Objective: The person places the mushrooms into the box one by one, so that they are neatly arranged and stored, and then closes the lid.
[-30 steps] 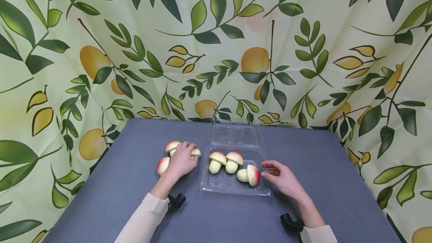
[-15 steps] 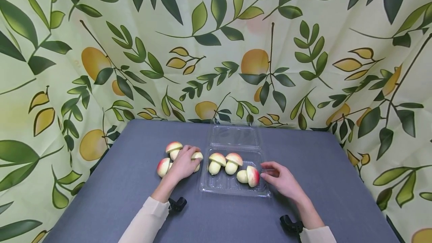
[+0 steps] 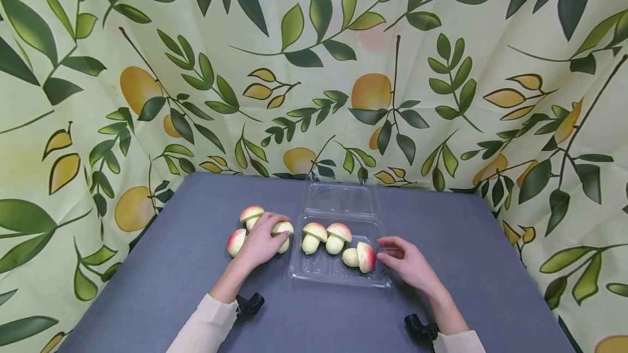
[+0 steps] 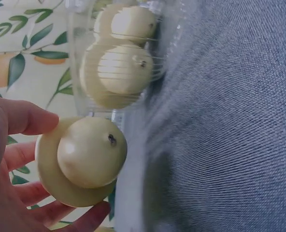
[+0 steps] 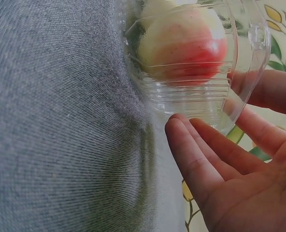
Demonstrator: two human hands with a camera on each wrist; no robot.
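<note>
My left hand [image 3: 260, 241] is left of a clear plastic clamshell container [image 3: 319, 274] and holds an artificial mushroom [image 3: 283, 236] with a cream stem and a pale, red-tinted cap. In the left wrist view, thumb and fingers curl round the cap of that mushroom [image 4: 92, 152], its stem end facing the camera. Two more mushrooms, one [image 3: 251, 214] behind the hand and one [image 3: 236, 243] to its left, are partly covered by it. Inside the container two mushrooms [image 3: 336, 238] stand side by side and a third [image 3: 360, 257] lies sideways. My right hand [image 3: 409, 263] pinches the container's right rim [image 5: 251, 92].
The container's lid [image 3: 340, 198] is folded back toward the far edge of the grey table [image 3: 441, 222]. A leaf-and-fruit patterned cloth [image 3: 314, 70] hangs behind and at both sides. Black wrist mounts [image 3: 251, 305] sit on both wrists.
My left hand has shifted slightly toward the left and near side, and more of the mushroom in it shows. The right hand keeps its place at the container's rim.
</note>
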